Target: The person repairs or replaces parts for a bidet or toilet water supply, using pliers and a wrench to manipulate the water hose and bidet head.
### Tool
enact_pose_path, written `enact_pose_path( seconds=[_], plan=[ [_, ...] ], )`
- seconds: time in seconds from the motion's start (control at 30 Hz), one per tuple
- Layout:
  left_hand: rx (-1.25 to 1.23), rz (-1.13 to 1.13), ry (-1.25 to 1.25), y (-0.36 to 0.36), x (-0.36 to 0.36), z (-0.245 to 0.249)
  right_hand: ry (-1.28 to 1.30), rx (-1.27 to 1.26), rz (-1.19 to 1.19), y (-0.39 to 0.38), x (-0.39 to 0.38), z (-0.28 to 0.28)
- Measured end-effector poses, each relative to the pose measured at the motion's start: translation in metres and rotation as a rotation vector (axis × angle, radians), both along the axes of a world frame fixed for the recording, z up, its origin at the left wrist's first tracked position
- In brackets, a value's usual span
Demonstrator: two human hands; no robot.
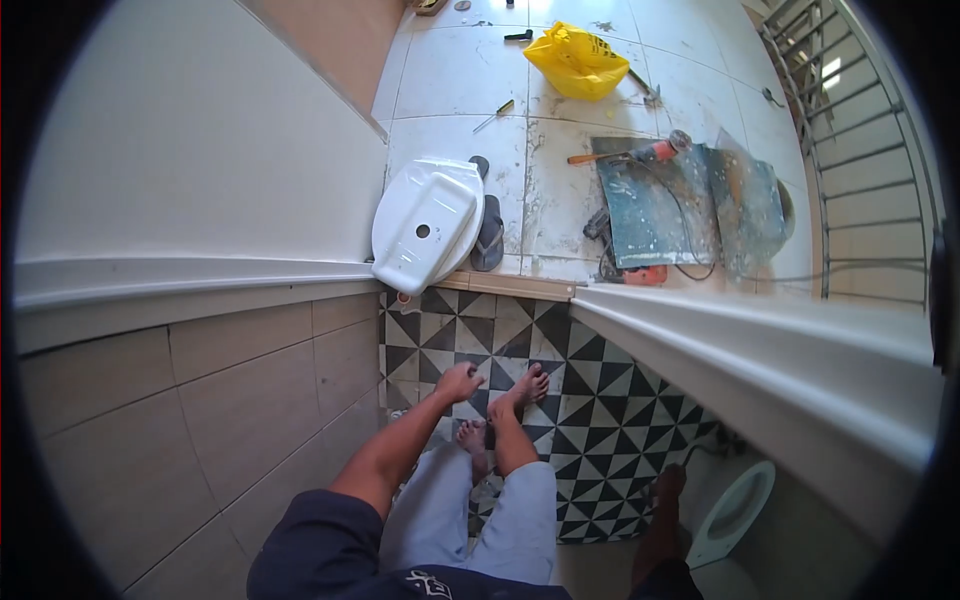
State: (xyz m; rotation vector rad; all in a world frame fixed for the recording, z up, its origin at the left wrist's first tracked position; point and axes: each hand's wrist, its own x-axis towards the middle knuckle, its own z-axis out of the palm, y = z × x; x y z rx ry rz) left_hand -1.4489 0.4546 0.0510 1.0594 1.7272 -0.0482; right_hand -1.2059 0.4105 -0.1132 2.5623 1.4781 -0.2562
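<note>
My left hand hangs over the black-and-white patterned floor tiles, near my bare feet. Its fingers are bent and slightly apart, with nothing seen between them. At the lower right, my right hand reaches down in shadow beside the white toilet. A dark hose curves close to it; the shadow hides how its fingers are set. Just beyond the doorway, a white ceramic basin with a round hole rests at the left.
A raised door sill crosses ahead. Grey flip-flops lie beside the basin. Past the sill are a screwdriver, a yellow bag, a hammer, and corded power tools on blue-green sheets. A metal railing stands right.
</note>
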Motion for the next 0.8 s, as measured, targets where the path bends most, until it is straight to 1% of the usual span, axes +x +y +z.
enact_pose_path(
  seconds=[0.03,0.07,0.1,0.13,0.17,0.2,0.23,0.27,0.3,0.33,0.4,0.43,0.47,0.5,0.53,0.6,0.63,0.67,0.7,0.73,0.77,0.8],
  plan=[
    [-0.035,-0.025,0.022,-0.005,-0.003,0.002,-0.124,-0.021,0.034,0.012,-0.062,-0.013],
    [-0.074,-0.053,0.042,-0.007,-0.005,0.004,-0.042,0.049,-0.017,0.024,-0.074,0.019],
    [-0.117,-0.046,0.001,-0.002,-0.006,0.009,-0.047,0.041,-0.005,0.024,-0.069,0.000],
    [-0.157,-0.037,-0.037,0.003,-0.009,0.004,-0.104,0.062,0.004,0.025,-0.065,-0.014],
    [-0.134,-0.055,-0.073,0.010,-0.014,-0.006,-0.153,0.080,0.004,0.020,-0.069,-0.037],
    [-0.149,-0.058,-0.060,0.015,-0.025,-0.024,-0.119,0.163,-0.110,0.014,-0.070,-0.061],
    [-0.108,-0.091,-0.087,0.017,-0.033,-0.043,-0.110,0.136,-0.117,0.004,-0.072,-0.085],
    [-0.058,-0.124,-0.120,0.020,-0.035,-0.052,-0.072,0.050,-0.089,0.011,-0.070,-0.072],
    [-0.030,-0.255,-0.071,0.040,-0.039,-0.057,-0.032,-0.036,-0.062,0.018,-0.066,-0.065],
    [-0.064,-0.270,-0.065,0.055,-0.050,-0.070,-0.011,-0.016,-0.104,0.015,-0.065,-0.082],
    [0.082,-0.101,-0.089,0.075,-0.073,-0.087,-0.101,0.015,-0.097,0.015,-0.069,-0.093],
    [0.044,-0.115,-0.079,0.076,-0.083,-0.087,-0.068,0.055,-0.152,0.011,-0.068,-0.104],
    [0.072,0.052,-0.076,0.079,-0.093,-0.087,-0.044,0.100,-0.214,0.017,-0.074,-0.099],
    [0.109,0.215,-0.075,0.089,-0.104,-0.082,-0.110,-0.047,-0.086,0.023,-0.077,-0.083],
    [0.094,0.196,-0.081,0.085,-0.116,-0.083,-0.117,-0.062,-0.106,0.021,-0.080,-0.084],
    [-0.093,0.373,-0.020,0.046,-0.142,-0.089,-0.161,-0.065,-0.057,0.015,-0.065,-0.108],
    [-0.212,0.425,-0.038,0.018,-0.151,-0.092,0.006,-0.258,-0.076,0.025,-0.015,-0.079],
    [-0.324,0.471,-0.058,0.016,-0.156,-0.074,0.339,-0.488,-0.194,0.039,0.044,-0.022],
    [-0.385,0.392,-0.038,0.014,-0.161,-0.051,0.671,-0.624,-0.461,0.057,0.079,0.034],
    [-0.438,0.313,-0.015,0.034,-0.163,-0.014,0.840,-0.668,-0.647,0.085,0.077,0.074],
    [-0.408,0.314,-0.025,0.055,-0.171,0.006,0.925,-0.683,-0.674,0.113,0.057,0.105],
    [-0.404,0.333,-0.042,0.072,-0.177,0.027,0.940,-0.707,-0.617,0.146,0.027,0.121]
  ],
)
